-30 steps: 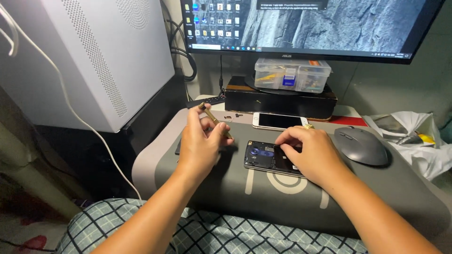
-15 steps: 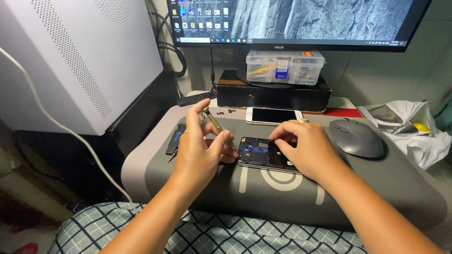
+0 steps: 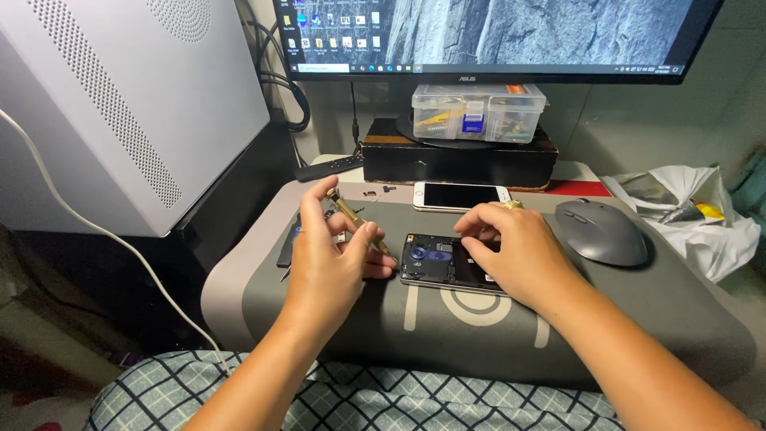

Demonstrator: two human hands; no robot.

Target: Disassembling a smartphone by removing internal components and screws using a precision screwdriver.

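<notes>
Left hand [image 3: 331,259] is curled around a slim brass-coloured screwdriver [image 3: 358,223], fingers wrapped on the shaft, forefinger up on the top cap, and the tip slants down to the left edge of the opened phone [image 3: 447,263]. That phone lies flat with its back cover off, dark insides and a round blue part showing at its left end. Right hand [image 3: 511,251] rests on the phone's right half, fingers bent and pressing down on it, pinning it rather than lifting it; a gold ring shows on one finger.

The phone sits near the middle of a grey padded surface [image 3: 558,335] with a pale printed design. Just behind the phone lies a second phone [image 3: 459,195], white-edged, screen dark. Right of the phone, well clear of the hand, is a grey computer mouse [image 3: 602,231]. Left of the phone, past the left hand, a dark flat piece [image 3: 289,246] lies on the pad, partly hidden. Farther behind the phone, a black box [image 3: 459,164] carries a clear plastic parts organiser [image 3: 479,112], under a lit monitor [image 3: 495,36]. Far left stands a white computer case [image 3: 120,104].
</notes>
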